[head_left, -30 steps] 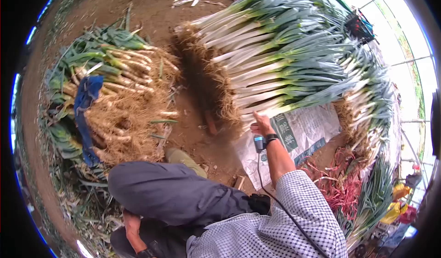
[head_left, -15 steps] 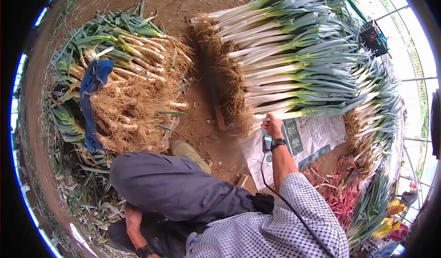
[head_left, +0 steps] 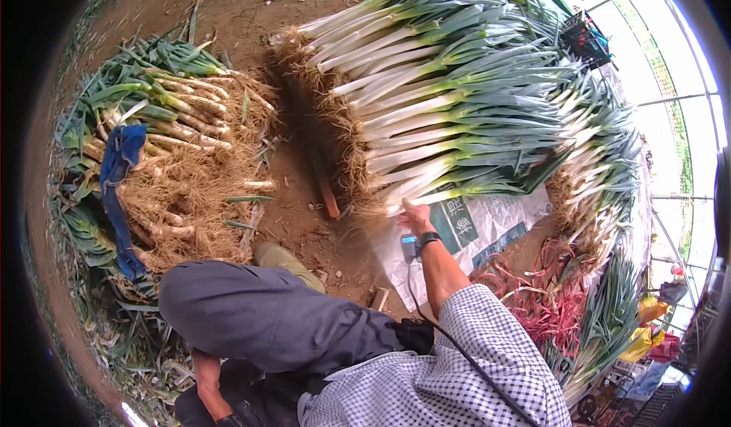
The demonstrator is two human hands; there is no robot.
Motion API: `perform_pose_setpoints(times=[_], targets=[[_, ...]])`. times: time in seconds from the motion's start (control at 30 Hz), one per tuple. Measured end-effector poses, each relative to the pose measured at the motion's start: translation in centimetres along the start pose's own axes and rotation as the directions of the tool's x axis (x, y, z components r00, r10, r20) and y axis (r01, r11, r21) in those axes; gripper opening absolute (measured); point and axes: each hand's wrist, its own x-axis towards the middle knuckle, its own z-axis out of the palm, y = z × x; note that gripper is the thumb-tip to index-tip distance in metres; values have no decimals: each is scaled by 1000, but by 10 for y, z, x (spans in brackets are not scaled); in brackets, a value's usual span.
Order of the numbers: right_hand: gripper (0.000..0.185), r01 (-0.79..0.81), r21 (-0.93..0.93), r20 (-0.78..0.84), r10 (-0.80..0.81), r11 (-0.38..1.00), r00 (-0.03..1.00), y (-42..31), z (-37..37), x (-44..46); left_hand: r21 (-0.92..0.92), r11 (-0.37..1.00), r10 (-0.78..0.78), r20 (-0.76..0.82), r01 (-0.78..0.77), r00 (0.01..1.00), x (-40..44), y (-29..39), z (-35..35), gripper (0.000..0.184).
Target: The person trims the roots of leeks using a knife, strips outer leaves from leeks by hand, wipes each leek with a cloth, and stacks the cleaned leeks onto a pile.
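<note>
My right hand (head_left: 415,218), with its fingers closed, pinches the white stem of the lowest leek (head_left: 438,197) near its root end. This leek lies at the near edge of a wide stack of cleaned leeks (head_left: 449,115), roots to the left and green leaves to the right. A small device with a blue display and a cable is at my right wrist. My left hand (head_left: 204,360) is low beside my bent knee, its fingers hidden behind the trouser leg. On the left lies a pile of untrimmed leeks (head_left: 183,191) with brown roots, a blue cloth (head_left: 120,191) across it.
A printed white sheet (head_left: 396,263) lies under the near leeks. Red ties (head_left: 544,305) lie on the right, below a second leek pile (head_left: 601,176). A dark crate (head_left: 585,39) stands at the upper right. Leaf scraps cover the lower left ground.
The view swung right, then back left. My right hand stays at the stack's near edge. The lowest leek's leaf end has shifted, and a dark bent leaf now shows at its right end.
</note>
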Motion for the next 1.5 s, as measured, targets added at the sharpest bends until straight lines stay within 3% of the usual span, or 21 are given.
perform_pose_setpoints(times=[0.13,0.27,0.3,0.33,0.37,0.4,0.43,0.5,0.63,0.77,0.8,0.9,0.97,1.03,1.17,1.2,1.3,1.33,1.37,1.43,1.5], targets=[[44,97,-404,117,-54,909,992,4,-8,8,59,997,-59,96,54,994,-7,26,-2,38],[20,183,269,505,-300,946,810,0,-15,-6,138,984,-115,38,109,993,-12,17,-16,46],[22,186,130,468,-226,974,854,-26,4,-12,-86,995,-45,-15,43,999,-10,-27,-9,43],[23,174,134,415,-215,976,884,-49,28,-28,40,998,51,-58,-48,997,-11,-23,-12,34],[22,271,226,512,-350,936,784,-69,46,-47,174,977,145,-102,-126,984,-11,-19,-16,27],[22,263,339,681,-429,903,594,-90,61,-44,-40,994,96,-100,-100,990,-15,-7,-20,26],[13,431,209,584,-466,878,665,-121,89,-77,-121,992,16,-34,-20,999,-27,26,-35,28],[20,606,288,623,-626,742,470,-180,139,-152,-176,984,17,-97,-34,995,-28,20,-43,31],[27,604,402,733,-637,688,238,-269,244,-306,-385,917,16,-214,-100,977,-29,15,-62,32],[27,847,497,739,-605,190,-298,-290,330,-415,-464,860,79,-292,-213,953,-21,9,-76,29],[28,896,438,750,-576,66,-324,-289,353,-433,-451,861,102,-299,-235,949,-21,1,-77,28],[32,959,281,806,-532,-42,-260,-281,429,-438,-369,895,142,-294,-249,945,-21,-18,-79,27],[50,980,159,853,-516,118,-77,-270,467,-442,-271,934,153,-289,-234,945,-22,-24,-88,25],[67,994,-1,828,-557,-107,-59,-257,501,-438,-234,933,199,-302,-275,932,-17,-27,-89,26],[45,888,-198,941,-334,-416,53,-238,543,-416,-141,954,216,-281,-263,935,-9,-27,-92,33],[28,899,-100,912,-401,-427,-88,-235,548,-406,7,969,237,-295,-246,926,-12,-27,-89,34],[13,994,-13,886,-462,-109,-39,-262,528,-430,87,964,266,-301,-252,916,-25,-16,-93,35],[13,982,184,838,-530,51,-130,-281,509,-445,77,958,285,-314,-276,905,-27,-11,-98,34],[13,907,380,764,-615,183,-196,-304,487,-455,67,949,312,-325,-307,893,-26,-6,-98,34],[17,608,643,603,-798,466,-26,-354,455,-454,139,943,334,-360,-304,871,-22,-1,-94,30],[15,620,666,520,-854,415,14,-386,423,-446,198,951,291,-299,-239,909,-25,8,-99,25]])
